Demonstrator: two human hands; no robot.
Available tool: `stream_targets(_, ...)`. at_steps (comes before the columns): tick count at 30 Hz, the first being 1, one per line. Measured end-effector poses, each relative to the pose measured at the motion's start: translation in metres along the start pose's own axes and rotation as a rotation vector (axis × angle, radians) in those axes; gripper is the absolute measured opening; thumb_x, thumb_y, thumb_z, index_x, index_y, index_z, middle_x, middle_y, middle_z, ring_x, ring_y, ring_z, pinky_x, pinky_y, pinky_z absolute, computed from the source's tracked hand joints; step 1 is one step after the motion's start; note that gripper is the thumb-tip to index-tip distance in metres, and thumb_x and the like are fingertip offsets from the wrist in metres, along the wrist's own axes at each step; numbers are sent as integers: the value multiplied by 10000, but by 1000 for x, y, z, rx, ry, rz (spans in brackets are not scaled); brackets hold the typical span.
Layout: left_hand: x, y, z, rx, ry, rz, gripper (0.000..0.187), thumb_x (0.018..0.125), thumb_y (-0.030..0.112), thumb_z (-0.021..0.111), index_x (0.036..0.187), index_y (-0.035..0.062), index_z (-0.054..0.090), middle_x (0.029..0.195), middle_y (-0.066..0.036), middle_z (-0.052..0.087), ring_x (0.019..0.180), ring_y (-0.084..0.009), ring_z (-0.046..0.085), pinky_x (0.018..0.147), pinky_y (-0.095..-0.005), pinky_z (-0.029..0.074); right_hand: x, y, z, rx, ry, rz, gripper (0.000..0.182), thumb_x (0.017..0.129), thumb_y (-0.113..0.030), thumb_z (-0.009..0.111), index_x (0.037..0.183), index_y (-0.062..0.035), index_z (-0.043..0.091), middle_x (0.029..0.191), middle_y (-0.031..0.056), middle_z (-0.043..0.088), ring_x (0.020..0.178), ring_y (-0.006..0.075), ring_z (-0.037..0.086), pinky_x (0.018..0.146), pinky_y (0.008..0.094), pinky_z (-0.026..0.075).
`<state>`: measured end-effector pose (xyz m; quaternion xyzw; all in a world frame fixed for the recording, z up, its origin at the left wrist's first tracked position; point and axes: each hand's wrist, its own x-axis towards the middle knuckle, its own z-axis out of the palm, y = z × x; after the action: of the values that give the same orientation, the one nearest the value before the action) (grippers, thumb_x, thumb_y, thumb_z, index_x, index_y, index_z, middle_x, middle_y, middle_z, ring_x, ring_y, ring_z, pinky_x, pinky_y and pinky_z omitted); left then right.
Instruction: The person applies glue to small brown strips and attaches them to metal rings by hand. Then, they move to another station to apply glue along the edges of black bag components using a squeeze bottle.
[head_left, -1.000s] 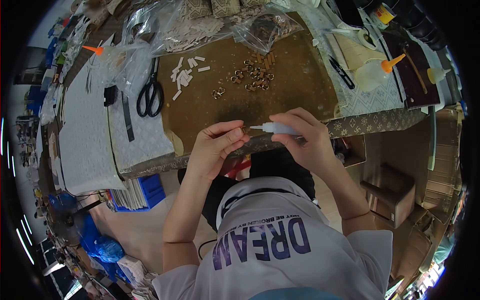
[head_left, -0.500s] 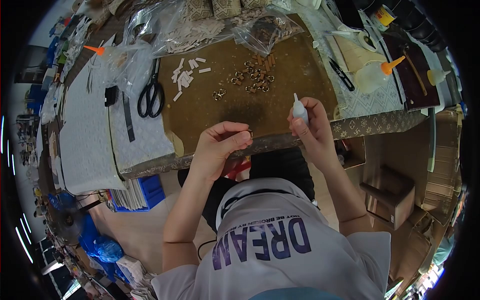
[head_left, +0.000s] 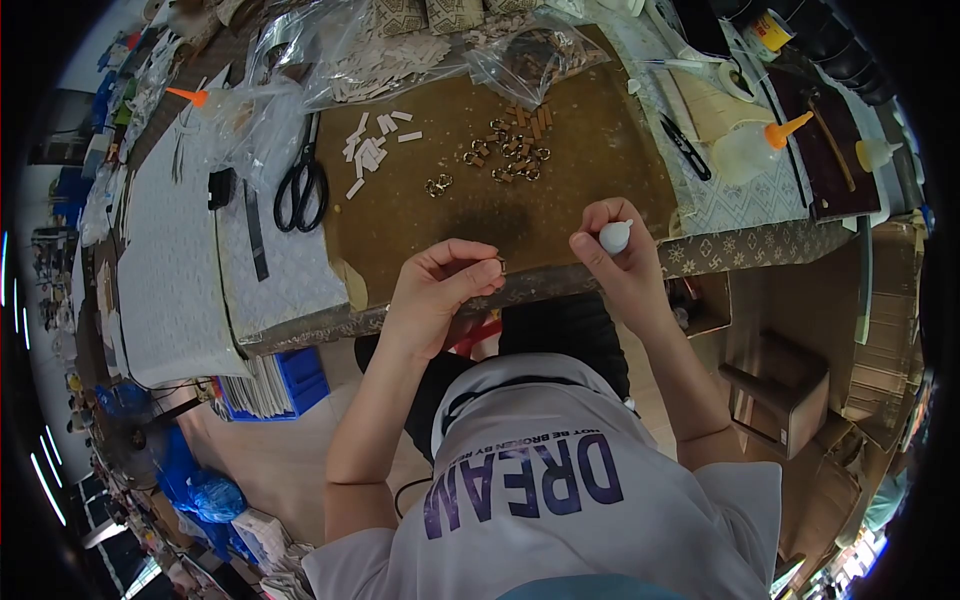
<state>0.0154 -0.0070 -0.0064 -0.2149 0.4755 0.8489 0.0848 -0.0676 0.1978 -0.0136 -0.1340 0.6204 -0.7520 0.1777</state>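
Over the table's front edge, my left hand (head_left: pixel 445 285) pinches a small brownish piece with a metallic glint (head_left: pixel 502 266) between thumb and fingertips; most of it is hidden. My right hand (head_left: pixel 625 265) is closed around a small white squeeze bottle (head_left: pixel 614 237), tilted so that its round bottom faces me and its nozzle is hidden. Beyond both hands lie a pile of gold-coloured metal clasps (head_left: pixel 515 160) with brown tabs, a pair of clasps (head_left: pixel 438 185) set apart, and loose white strips (head_left: pixel 368 153).
Black-handled scissors (head_left: pixel 302 195) and a metal ruler (head_left: pixel 256 235) lie at the left. Plastic bags (head_left: pixel 535 65) of small pieces are at the back. On the right are a black cutter (head_left: pixel 685 147), an orange-tipped bottle (head_left: pixel 750 150) and a hammer (head_left: pixel 830 145).
My right hand has tipped the white bottle over, so its nozzle no longer points up and away and its bottom shows. My left hand has stayed almost still.
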Motion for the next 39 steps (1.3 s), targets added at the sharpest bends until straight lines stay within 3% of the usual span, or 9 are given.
stream_targets(7, -2, -2, 1, -30, 41, 46, 140, 831, 10, 642, 891, 51, 523, 882, -82, 633, 758, -127, 619, 718, -233, 505, 19, 18, 7, -254, 53, -48, 120, 818, -57, 674, 875, -34, 572, 736, -41, 521, 680, 35, 471, 614, 182, 397)
stream_targets(10, -5, -4, 1, 3, 111, 113, 217, 844, 21, 624, 824, 121, 432, 915, -83, 615, 776, -127, 603, 699, -232, 473, 34, 29, 13, -212, 50, -20, 118, 837, -86, 661, 926, -21, 620, 778, -12, 591, 715, 49, 528, 640, 190, 427)
stream_targets(16, -9, -2, -10, -136, 157, 223, 274, 851, -11, 593, 780, 130, 369, 884, -86, 592, 760, -113, 570, 701, -238, 460, 49, 27, 37, -94, -78, 114, 137, 857, -115, 631, 958, -22, 640, 808, 17, 632, 738, 77, 575, 661, 220, 461)
stream_targets(19, -12, -4, -14, -207, 156, 274, 311, 850, -13, 584, 732, 144, 342, 863, -72, 578, 745, -101, 549, 684, -218, 434, 63, 36, 49, -268, -98, 24, 132, 848, -108, 631, 948, -22, 643, 802, 22, 636, 735, 83, 575, 666, 228, 462)
stream_targets(22, -15, -3, -21, -251, 155, 327, 366, 843, -42, 567, 655, 149, 317, 906, -99, 589, 708, -128, 504, 637, -231, 385, 77, 45, 60, -218, -77, -38, 128, 837, -106, 641, 932, -21, 646, 799, 26, 639, 737, 84, 575, 674, 232, 461)
stream_targets(28, -19, 2, -33, -263, 182, 363, 419, 838, -49, 550, 586, 158, 287, 893, -104, 593, 673, -114, 494, 598, -222, 364, 111, 31, 27, -506, 219, -280, 116, 824, -95, 645, 901, -9, 640, 809, 75, 656, 713, 136, 608, 663, 264, 476)
stream_targets(29, -18, 2, -33, -266, 173, 368, 419, 839, -50, 549, 587, 157, 286, 894, -104, 592, 671, -113, 491, 596, -221, 362, 116, 29, 19, -599, 255, -332, 110, 815, -91, 649, 886, -7, 638, 818, 106, 660, 714, 192, 637, 658, 295, 488)
stream_targets(34, -14, 3, -28, -251, 158, 360, 431, 847, -50, 542, 580, 156, 275, 903, -100, 582, 662, -106, 477, 598, -216, 363, 131, 43, -7, -839, 167, -429, 163, 778, -107, 696, 911, -27, 647, 818, 106, 651, 754, 248, 641, 678, 317, 494)
stream_targets(39, -14, 9, -15, -230, 159, 411, 316, 878, -11, 546, 695, 143, 340, 919, -102, 577, 663, -99, 472, 602, -216, 371, 133, 44, -3, -907, 90, -412, 252, 730, -75, 728, 962, -29, 640, 860, 110, 616, 776, 257, 630, 683, 338, 497)
